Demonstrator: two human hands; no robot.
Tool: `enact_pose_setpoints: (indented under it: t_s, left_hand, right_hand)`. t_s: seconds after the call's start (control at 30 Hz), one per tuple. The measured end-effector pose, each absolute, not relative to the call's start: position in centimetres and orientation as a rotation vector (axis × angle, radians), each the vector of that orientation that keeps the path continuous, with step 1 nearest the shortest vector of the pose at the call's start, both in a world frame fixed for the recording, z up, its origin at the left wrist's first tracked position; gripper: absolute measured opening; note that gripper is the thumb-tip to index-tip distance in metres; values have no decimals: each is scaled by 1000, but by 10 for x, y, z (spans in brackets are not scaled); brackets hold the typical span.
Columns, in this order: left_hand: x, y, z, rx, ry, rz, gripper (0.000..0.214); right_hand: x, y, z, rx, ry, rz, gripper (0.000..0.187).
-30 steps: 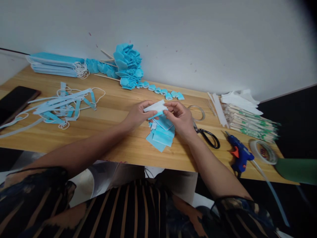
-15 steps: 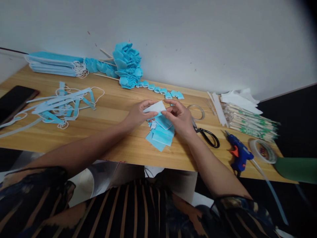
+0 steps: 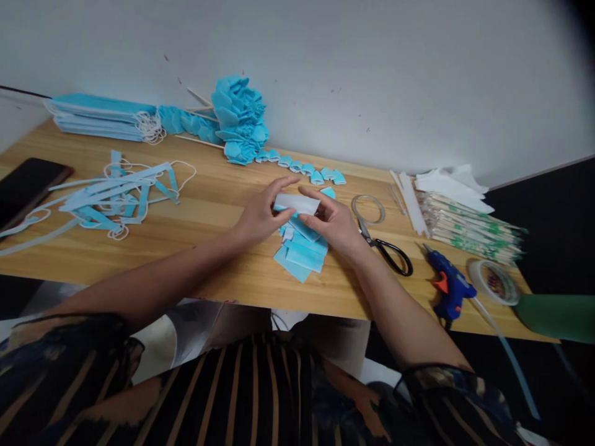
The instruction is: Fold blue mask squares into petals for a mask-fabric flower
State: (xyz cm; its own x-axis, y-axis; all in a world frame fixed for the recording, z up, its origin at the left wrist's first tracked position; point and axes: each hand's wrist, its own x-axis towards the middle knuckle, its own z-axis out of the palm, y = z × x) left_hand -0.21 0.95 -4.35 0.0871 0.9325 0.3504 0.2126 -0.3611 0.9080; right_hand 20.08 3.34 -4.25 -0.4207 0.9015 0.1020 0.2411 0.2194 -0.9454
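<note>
Between my two hands is a small piece of mask fabric (image 3: 297,203), pale on the side facing up and blue along its lower edge. My left hand (image 3: 261,214) pinches its left end between thumb and fingers. On the right end, my right hand (image 3: 338,224) grips it the same way, thumb in front. Beneath lies a loose pile of blue fabric pieces (image 3: 302,257), partly covered by my hands. Another blue piece (image 3: 328,192) shows just behind my right fingers. Scissors (image 3: 390,255) with black handles rest right of my right hand.
Blue fabric flowers (image 3: 239,118) on sticks and a row of folded petals (image 3: 295,166) lie along the wall. Stacked masks (image 3: 102,118), cut strips (image 3: 123,195) and a phone (image 3: 32,186) are left. A glue gun (image 3: 449,282), tape roll (image 3: 493,282) and wrapped sticks (image 3: 471,226) are right.
The fabric piece has turned between my fingers, from slanted to nearly level, with its pale upper part bent over. My left index finger has lifted and stretched further along behind it.
</note>
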Motion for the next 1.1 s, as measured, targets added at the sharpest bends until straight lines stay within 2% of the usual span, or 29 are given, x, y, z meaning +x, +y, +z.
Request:
enact_pose_setpoints:
  t_s: [0.17, 0.27, 0.4, 0.67, 1.1]
  left_hand:
    - [-3, 15, -44, 1462, 978, 1461, 66]
    - [-3, 16, -42, 1317, 867, 1434, 64]
    - [-2, 10, -40, 1328, 967, 1134, 31]
    - [-2, 7, -36, 1234, 1125, 1157, 34]
    - [-2, 11, -42, 1104, 970, 1158, 25]
  right_hand:
    - [199, 29, -36, -1082, -1776, 1200, 33]
    - [199, 29, -34, -1071, -1677, 1158, 37]
    - [198, 30, -35, -1049, -1653, 1152, 41]
    - [197, 30, -41, -1046, -1729, 1151, 46]
    - [195, 31, -35, -1087, -1672, 1138, 30]
